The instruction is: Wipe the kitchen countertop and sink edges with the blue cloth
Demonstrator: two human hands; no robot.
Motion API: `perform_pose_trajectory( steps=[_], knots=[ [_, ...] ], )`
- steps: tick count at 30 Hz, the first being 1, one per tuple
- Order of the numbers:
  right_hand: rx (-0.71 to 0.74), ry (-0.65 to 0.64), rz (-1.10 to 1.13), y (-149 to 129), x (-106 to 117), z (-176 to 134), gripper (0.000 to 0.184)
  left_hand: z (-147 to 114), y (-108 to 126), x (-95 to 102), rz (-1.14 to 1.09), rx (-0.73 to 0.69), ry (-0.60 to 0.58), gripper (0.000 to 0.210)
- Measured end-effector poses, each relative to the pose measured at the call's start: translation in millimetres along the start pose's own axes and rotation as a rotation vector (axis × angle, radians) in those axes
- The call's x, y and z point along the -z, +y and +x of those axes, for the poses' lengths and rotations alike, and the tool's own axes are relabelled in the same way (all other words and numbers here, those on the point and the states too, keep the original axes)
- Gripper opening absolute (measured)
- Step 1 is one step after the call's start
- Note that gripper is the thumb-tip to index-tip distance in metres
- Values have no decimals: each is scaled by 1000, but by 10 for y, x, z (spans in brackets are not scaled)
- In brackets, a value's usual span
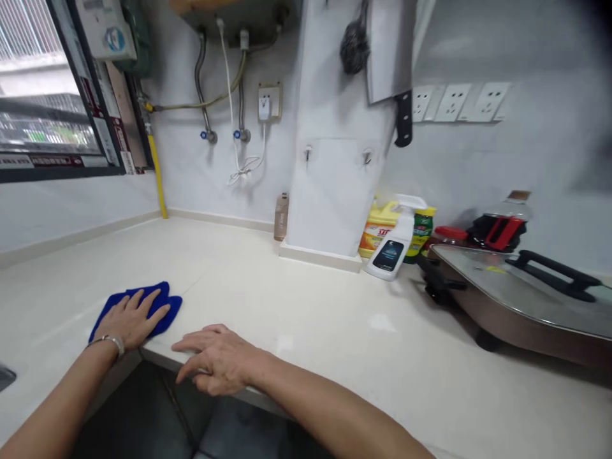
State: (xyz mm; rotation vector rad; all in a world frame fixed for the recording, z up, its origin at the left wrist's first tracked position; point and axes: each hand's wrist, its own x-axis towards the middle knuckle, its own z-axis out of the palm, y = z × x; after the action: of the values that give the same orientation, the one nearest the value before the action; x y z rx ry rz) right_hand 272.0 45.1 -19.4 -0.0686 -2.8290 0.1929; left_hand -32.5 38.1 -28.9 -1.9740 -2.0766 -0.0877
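Observation:
My left hand (130,320) lies flat on a folded blue cloth (165,311), fingers spread, pressing it against the white countertop (268,306) near the inner corner. A bracelet circles that wrist. Close by on the right, my right hand (217,358) is at the counter's front edge with loosely bent fingers and nothing in them. Whether its fingertips touch the edge I cannot tell. Part of the cloth is hidden under the left hand.
A white spray bottle (394,245), a yellow jug (377,226) and a lidded electric pan (521,299) stand on the right. A small brown bottle (281,217) is beside the pillar (337,185). A cleaver (394,64) hangs above. A window (43,102) is at the left.

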Motion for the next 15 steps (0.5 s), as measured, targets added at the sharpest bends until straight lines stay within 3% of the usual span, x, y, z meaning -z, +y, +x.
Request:
perform_pose_trajectory(
  steps=[3, 7, 11, 15],
  knots=[
    [-5, 51, 53, -7, -32, 29, 29, -287, 62, 61, 101, -33, -68, 54],
    [-162, 217, 138, 3, 13, -117, 46, -607, -20, 36, 100, -55, -30, 57],
    [-279, 336, 64, 111, 155, -638, 37, -716, -204, -59, 30, -123, 45, 55],
    [-339, 329, -52, 252, 293, -1263, 25, -684, -191, -4, 67, -112, -33, 60]
  ],
)
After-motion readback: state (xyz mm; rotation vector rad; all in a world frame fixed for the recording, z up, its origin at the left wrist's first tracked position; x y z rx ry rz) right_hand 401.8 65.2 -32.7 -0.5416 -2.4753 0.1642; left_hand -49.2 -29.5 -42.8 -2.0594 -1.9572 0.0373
